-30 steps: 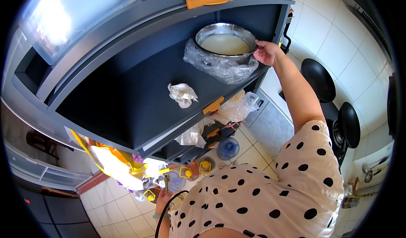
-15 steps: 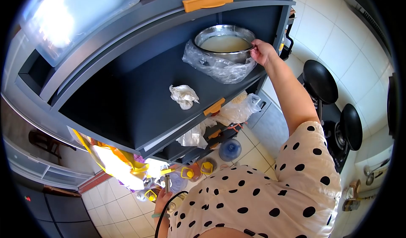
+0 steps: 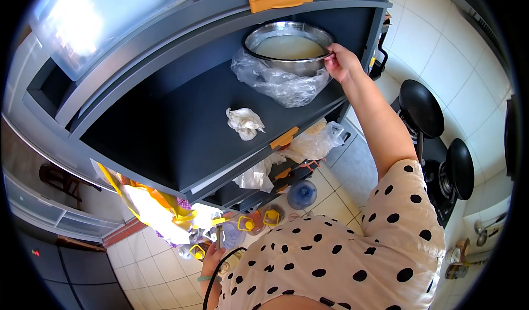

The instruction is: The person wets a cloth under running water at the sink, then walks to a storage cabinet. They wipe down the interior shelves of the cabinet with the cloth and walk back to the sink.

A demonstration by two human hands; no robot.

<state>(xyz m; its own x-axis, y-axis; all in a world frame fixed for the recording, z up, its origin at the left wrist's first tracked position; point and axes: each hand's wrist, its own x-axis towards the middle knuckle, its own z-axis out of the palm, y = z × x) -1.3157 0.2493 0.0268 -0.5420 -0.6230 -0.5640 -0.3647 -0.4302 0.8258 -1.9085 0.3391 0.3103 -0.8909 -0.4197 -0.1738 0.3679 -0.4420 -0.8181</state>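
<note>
My right hand (image 3: 341,63) is closed on the right rim of a steel bowl (image 3: 300,66), thumb and fingers pinching the edge. Pale, cloudy liquid (image 3: 291,48) fills part of the bowl. Beneath and in front of it, a crumpled clear plastic bag (image 3: 286,88) rests on the dark cabinet shelf (image 3: 193,111). A wadded white tissue or cloth (image 3: 244,124) lies nearer the shelf's front edge. Low at the bottom, my left hand (image 3: 211,260) is wrapped round a thin silvery stick-like object (image 3: 219,236); its kind is unclear.
A translucent plastic bin (image 3: 110,23) stands on the cabinet top. Two black pans (image 3: 421,109) sit on the stove at right. Below the shelf are open drawers with plastic bags (image 3: 314,143). Yellow-capped bottles (image 3: 272,215) and a blue water jug (image 3: 302,194) stand on the floor.
The bowl has shifted left along the shelf with my right hand on its rim, and it looks slightly larger. The view has moved a little. My left hand keeps its hold.
</note>
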